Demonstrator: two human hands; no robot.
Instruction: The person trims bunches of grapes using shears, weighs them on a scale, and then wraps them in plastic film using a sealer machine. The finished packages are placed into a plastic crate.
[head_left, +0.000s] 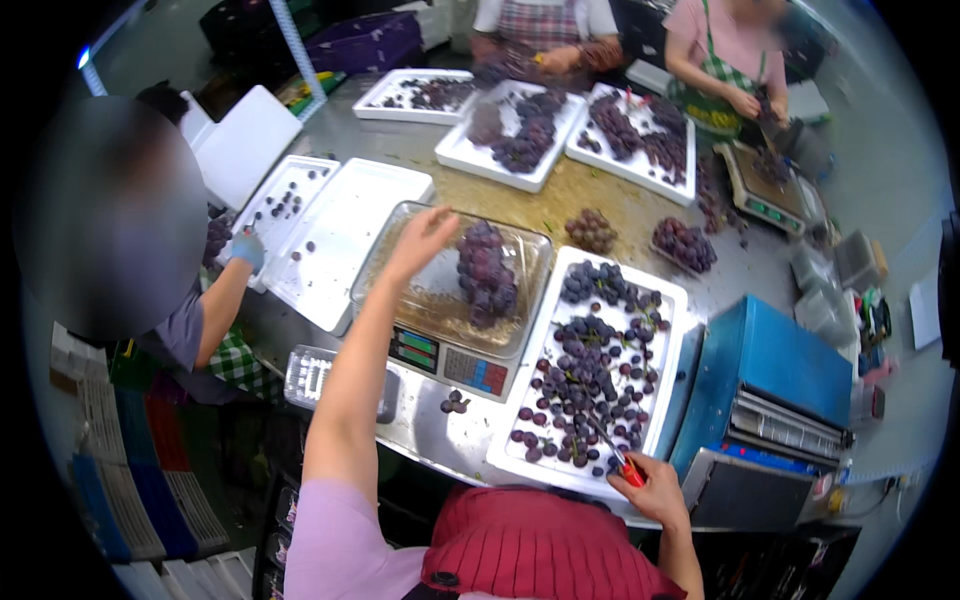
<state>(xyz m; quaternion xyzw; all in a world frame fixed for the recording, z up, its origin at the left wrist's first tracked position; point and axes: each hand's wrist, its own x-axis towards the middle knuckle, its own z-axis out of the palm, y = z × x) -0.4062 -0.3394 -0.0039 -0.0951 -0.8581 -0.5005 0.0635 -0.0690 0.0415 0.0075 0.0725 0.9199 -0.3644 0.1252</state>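
Evidently the step in hand is weighing, or so I judge it: a dark purple bunch of grapes point(486, 270) rests in the clear tray on top of the digital scale point(447, 368). The left hand point(425, 240) reaches over the far left part of that scale, its fingers extended and holding nothing, apart from the bunch. The right hand point(652, 490), to the right of the scale and nearer the person, closes around red-handled snips point(632, 474), whose blades point into the grapes point(590, 370) filling a white foam tray point(674, 330) just right of the scale. The next move, as I see it, calls for small corrections to the load: snipping a sprig free, or lifting the bunch gently without crushing its berries.

On the table point(430, 440), a small grape sprig point(454, 402) lies just on the scale's near side, and a clear plastic clamshell point(308, 376) sits to its left. Beyond its far right corner lies a paler, reddish bunch point(591, 230).
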